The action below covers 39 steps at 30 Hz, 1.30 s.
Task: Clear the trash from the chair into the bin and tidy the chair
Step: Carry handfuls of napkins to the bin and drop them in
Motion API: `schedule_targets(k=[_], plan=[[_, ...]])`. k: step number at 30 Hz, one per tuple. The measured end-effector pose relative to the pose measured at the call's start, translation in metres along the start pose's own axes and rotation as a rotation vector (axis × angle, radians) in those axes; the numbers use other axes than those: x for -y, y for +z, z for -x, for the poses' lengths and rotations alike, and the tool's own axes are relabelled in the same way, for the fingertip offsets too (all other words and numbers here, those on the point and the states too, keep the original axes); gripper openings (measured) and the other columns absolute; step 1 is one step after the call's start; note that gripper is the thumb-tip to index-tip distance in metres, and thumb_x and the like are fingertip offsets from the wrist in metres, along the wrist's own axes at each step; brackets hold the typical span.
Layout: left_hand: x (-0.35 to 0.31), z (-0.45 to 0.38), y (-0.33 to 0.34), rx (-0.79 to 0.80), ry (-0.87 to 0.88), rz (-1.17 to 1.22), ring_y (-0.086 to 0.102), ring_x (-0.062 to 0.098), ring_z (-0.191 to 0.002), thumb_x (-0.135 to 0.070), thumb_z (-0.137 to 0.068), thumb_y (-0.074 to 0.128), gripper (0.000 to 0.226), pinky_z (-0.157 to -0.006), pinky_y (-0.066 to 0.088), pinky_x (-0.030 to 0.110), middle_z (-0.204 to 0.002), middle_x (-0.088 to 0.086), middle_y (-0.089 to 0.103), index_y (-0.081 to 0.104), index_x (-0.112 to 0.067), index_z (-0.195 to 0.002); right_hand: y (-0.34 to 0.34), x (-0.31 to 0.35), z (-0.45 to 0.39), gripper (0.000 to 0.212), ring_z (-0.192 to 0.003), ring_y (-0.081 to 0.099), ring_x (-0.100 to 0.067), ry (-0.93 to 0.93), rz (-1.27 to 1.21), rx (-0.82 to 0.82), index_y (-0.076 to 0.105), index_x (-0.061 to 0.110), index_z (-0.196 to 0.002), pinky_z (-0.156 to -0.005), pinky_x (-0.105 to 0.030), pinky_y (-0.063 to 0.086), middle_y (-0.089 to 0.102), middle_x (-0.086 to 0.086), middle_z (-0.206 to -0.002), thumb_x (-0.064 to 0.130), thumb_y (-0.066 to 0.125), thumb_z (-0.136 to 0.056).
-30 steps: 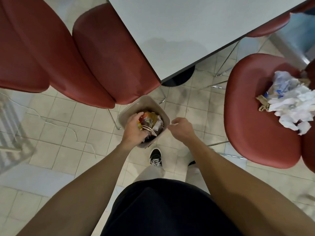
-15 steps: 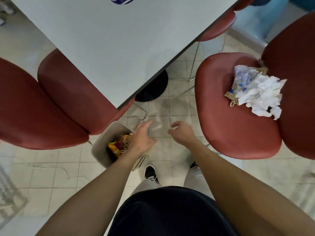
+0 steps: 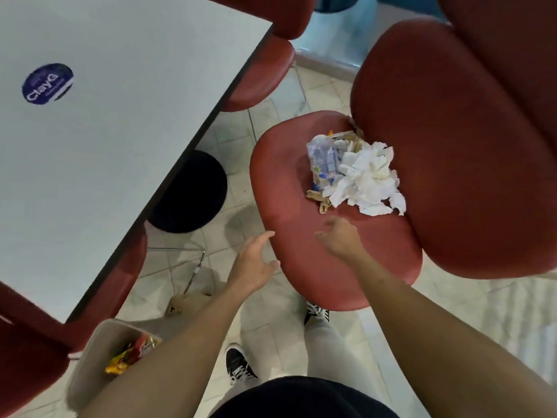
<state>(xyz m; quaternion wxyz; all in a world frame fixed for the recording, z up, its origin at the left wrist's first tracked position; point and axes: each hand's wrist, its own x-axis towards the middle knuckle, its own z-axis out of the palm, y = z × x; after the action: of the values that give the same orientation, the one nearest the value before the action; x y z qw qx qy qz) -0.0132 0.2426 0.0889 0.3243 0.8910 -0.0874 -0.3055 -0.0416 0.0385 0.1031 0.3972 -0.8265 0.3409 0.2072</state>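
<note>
A red chair (image 3: 301, 251) stands right of centre, its seat holding a heap of trash (image 3: 358, 173): crumpled white tissues, a clear plastic wrapper with blue print and brown paper scraps. My right hand (image 3: 339, 238) hovers over the seat just short of the heap, fingers apart, holding nothing. My left hand (image 3: 254, 262) is at the seat's left edge, also open with nothing in it. The beige bin (image 3: 87, 369) sits at the lower left by my left arm, with colourful wrappers inside.
A white table (image 3: 105, 131) with a blue round sticker fills the upper left, its black base (image 3: 188, 191) on the tiled floor. Other red chairs (image 3: 262, 76) surround the table. A brown scrap (image 3: 177, 306) lies on the floor near the bin.
My view and both hands have swung from the bin to the chair on the right. The hands have left the bin and now reach over the seat towards the trash.
</note>
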Motion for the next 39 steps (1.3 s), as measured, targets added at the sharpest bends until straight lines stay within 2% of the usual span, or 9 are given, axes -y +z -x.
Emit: schedule_targets(k=[6, 9, 15, 23, 25, 29, 32, 35, 39], plan=[[-0.085, -0.088, 0.038, 0.037, 0.124, -0.062, 0.046, 0.014, -0.123, -0.020, -0.079, 0.072, 0.063, -0.108, 0.036, 0.029, -0.132, -0.001, 0.049, 0.047, -0.026, -0.137, -0.070, -0.048, -0.063, 0.048, -0.113, 0.058, -0.025, 0.092, -0.087, -0.161, 0.056, 0.017, -0.128, -0.093, -0.032, 0.045, 0.061, -0.010, -0.125, 0.018, 0.065, -0.081], [-0.119, -0.129, 0.059, 0.047, 0.189, -0.076, 0.048, 0.013, -0.123, -0.018, -0.078, 0.073, 0.061, -0.107, 0.035, 0.025, -0.130, -0.002, 0.052, 0.050, -0.027, -0.134, -0.093, -0.066, -0.095, 0.054, -0.118, 0.053, -0.027, 0.123, -0.099, -0.179, 0.048, 0.019, -0.135, -0.096, -0.036, 0.044, 0.053, -0.015, -0.129, 0.020, 0.064, -0.082], [-0.164, -0.191, 0.102, 0.070, 0.263, -0.153, 0.046, 0.018, -0.125, -0.017, -0.081, 0.067, 0.056, -0.103, 0.041, 0.037, -0.133, 0.000, 0.048, 0.050, -0.029, -0.134, -0.128, -0.096, -0.155, 0.054, -0.121, 0.049, -0.028, 0.086, -0.110, -0.267, 0.046, 0.024, -0.138, -0.102, -0.038, 0.042, 0.045, -0.011, -0.134, 0.019, 0.060, -0.086], [-0.190, -0.247, 0.138, 0.009, 0.237, -0.427, 0.016, 0.028, -0.145, -0.035, -0.081, 0.072, 0.073, -0.100, 0.044, 0.045, -0.159, 0.009, 0.004, 0.034, -0.038, -0.144, -0.140, -0.116, -0.219, 0.065, -0.113, 0.053, -0.023, -0.012, -0.146, -0.292, 0.040, 0.036, -0.141, -0.092, -0.031, 0.042, 0.055, -0.006, -0.120, 0.017, 0.066, -0.086], [-0.193, -0.258, 0.145, 0.032, 0.221, -0.466, 0.018, 0.028, -0.144, -0.036, -0.080, 0.073, 0.075, -0.097, 0.046, 0.043, -0.159, 0.007, 0.000, 0.034, -0.039, -0.143, -0.139, -0.117, -0.228, 0.070, -0.112, 0.053, -0.020, -0.062, -0.104, -0.270, 0.033, 0.040, -0.144, -0.089, -0.029, 0.043, 0.054, -0.002, -0.120, 0.018, 0.067, -0.087], [-0.191, -0.269, 0.150, 0.089, 0.213, -0.394, 0.045, 0.031, -0.128, -0.018, -0.083, 0.068, 0.056, -0.094, 0.049, 0.040, -0.146, 0.011, 0.030, 0.049, -0.029, -0.135, -0.131, -0.116, -0.243, 0.074, -0.113, 0.050, -0.024, -0.220, 0.199, -0.208, 0.023, 0.041, -0.148, -0.097, -0.039, 0.042, 0.052, -0.006, -0.125, 0.019, 0.062, -0.090], [-0.189, -0.268, 0.149, 0.070, 0.186, -0.339, 0.056, 0.031, -0.108, -0.011, -0.084, 0.063, 0.043, -0.088, 0.050, 0.039, -0.122, 0.011, 0.048, 0.059, -0.022, -0.125, -0.125, -0.115, -0.254, 0.053, -0.115, 0.051, -0.027, -0.189, 0.389, -0.184, 0.043, 0.034, -0.140, -0.093, -0.039, 0.041, 0.058, -0.007, -0.123, 0.013, 0.053, -0.092], [-0.189, -0.261, 0.143, 0.037, 0.145, -0.273, 0.058, 0.027, -0.102, -0.008, -0.084, 0.062, 0.038, -0.082, 0.052, 0.038, -0.115, 0.007, 0.052, 0.063, -0.023, -0.118, -0.124, -0.114, -0.252, 0.042, -0.108, 0.057, -0.029, -0.120, 0.304, -0.231, 0.058, 0.024, -0.128, -0.087, -0.036, 0.044, 0.063, -0.008, -0.119, 0.006, 0.049, -0.091], [-0.191, -0.247, 0.128, 0.006, 0.159, -0.213, 0.058, 0.026, -0.099, -0.008, -0.083, 0.063, 0.035, -0.079, 0.049, 0.032, -0.115, 0.007, 0.054, 0.064, -0.022, -0.116, -0.128, -0.108, -0.234, 0.038, -0.104, 0.061, -0.031, -0.077, 0.178, -0.284, 0.061, 0.022, -0.124, -0.086, -0.038, 0.049, 0.065, -0.009, -0.117, 0.009, 0.050, -0.090]])
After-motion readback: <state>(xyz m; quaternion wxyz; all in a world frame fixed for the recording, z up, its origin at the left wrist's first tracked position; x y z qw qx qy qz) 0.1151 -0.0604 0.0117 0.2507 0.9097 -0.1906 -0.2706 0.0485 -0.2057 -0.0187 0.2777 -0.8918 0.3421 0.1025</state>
